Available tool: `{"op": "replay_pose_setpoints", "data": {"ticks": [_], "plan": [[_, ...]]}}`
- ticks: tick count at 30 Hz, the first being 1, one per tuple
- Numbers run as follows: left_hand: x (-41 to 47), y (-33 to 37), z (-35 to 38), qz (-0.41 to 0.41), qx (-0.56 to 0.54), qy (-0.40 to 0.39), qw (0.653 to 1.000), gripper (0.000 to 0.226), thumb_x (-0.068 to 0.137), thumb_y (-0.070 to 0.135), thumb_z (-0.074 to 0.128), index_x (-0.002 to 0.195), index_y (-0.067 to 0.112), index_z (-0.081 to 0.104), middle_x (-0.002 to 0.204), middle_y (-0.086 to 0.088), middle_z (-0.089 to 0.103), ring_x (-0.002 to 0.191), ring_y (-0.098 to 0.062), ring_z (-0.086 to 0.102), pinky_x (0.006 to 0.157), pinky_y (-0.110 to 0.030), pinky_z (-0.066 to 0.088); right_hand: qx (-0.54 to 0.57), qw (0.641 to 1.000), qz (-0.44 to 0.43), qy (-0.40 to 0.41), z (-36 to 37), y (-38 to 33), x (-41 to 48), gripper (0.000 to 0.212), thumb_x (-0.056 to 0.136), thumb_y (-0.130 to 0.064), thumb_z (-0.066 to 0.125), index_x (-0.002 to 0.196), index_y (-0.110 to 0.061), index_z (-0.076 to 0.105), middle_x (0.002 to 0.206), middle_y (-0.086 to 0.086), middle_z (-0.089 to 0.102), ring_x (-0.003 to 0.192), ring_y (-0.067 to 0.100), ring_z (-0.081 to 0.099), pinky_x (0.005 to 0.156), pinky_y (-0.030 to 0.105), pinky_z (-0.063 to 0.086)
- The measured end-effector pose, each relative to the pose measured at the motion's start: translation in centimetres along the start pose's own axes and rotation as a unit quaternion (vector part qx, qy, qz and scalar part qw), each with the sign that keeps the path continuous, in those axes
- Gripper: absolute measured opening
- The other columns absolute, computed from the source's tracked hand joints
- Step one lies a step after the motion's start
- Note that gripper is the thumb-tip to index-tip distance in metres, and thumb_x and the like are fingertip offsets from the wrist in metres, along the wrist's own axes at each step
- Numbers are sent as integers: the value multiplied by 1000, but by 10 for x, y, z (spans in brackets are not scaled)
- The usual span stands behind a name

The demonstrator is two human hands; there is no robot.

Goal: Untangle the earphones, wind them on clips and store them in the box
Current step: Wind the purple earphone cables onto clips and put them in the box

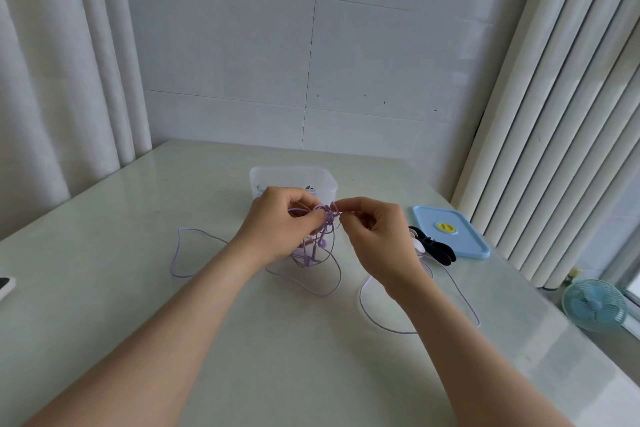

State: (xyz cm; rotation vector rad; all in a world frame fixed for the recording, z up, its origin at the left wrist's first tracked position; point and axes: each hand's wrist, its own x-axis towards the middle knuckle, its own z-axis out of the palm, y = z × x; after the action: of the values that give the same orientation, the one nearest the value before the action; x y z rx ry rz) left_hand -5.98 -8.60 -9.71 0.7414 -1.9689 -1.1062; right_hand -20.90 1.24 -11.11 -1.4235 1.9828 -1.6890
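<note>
Tangled lilac earphones point(328, 217) are held up between two pinching hands over a pale table point(138, 305).

The table is spread beneath both forearms. A clear plastic box point(325, 180) is set just beyond the knuckles of the left hand point(277, 229), with dark contents that cannot be made out. A light blue lid point(460, 236) is laid flat to the outer side of the right hand point(375, 239), and a small blue fan point(594, 305) is seen farther out that way, off the table. A black wound bundle point(438, 248) is lodged between the right hand and the lid. The knot is pinched by the curled left fingers and thumb; one strand at its edge is nipped between right thumb and forefinger. Cable loops are hung below the hands and trailed outward past each wrist, and an earbud point(322, 243) is dangled just under the left fingers.
</note>
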Motion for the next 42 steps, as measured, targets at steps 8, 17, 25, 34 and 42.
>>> {"op": "replay_pose_setpoints", "data": {"ticks": [8, 17, 25, 34, 42], "plan": [[5, -6, 0, 14, 19, -9, 1000, 16, 97, 18, 71, 85, 24, 79, 82, 5, 78, 79, -12, 74, 67, -18, 55, -16, 999, -30, -11, -1, -2, -1, 26, 90, -7, 62, 97, -22, 82, 52, -9, 48, 50, 8, 36, 52, 22, 33], [4, -6, 1, 69, 61, -13, 996, 11, 96, 19, 73, 90, 24, 79, 83, 10, 78, 82, -8, 74, 81, -27, 58, -64, 996, -33, -51, -3, 1, 0, 4, 92, -17, 78, 88, -19, 76, 71, -5, 77, 67, 11, 75, 75, 39, 63], [1, -4, -5, 95, 112, -2, 989, 17, 91, 18, 80, 108, 20, 81, 92, 14, 78, 85, 7, 71, 77, -6, 50, -140, 989, -53, 2, -1, 1, 2, 12, 93, -29, 77, 84, -23, 78, 74, -15, 74, 74, -1, 67, 63, 9, 44], [1, -5, -2, 55, 155, 15, 986, 16, 91, 15, 68, 90, 24, 80, 78, 11, 77, 75, 3, 69, 66, -7, 47, -156, 984, -78, 31, 1, -5, -1, 12, 92, -22, 76, 80, -22, 75, 74, -12, 71, 76, -1, 62, 61, 7, 38], [-1, 4, -3, -76, -59, -30, 995, 26, 100, 31, 68, 92, 7, 78, 84, -12, 78, 63, -18, 70, 51, -18, 46, -134, 983, -116, 50, 0, -9, -3, 11, 93, -17, 77, 83, -20, 73, 83, -12, 68, 77, -5, 60, 66, 5, 38]]}}
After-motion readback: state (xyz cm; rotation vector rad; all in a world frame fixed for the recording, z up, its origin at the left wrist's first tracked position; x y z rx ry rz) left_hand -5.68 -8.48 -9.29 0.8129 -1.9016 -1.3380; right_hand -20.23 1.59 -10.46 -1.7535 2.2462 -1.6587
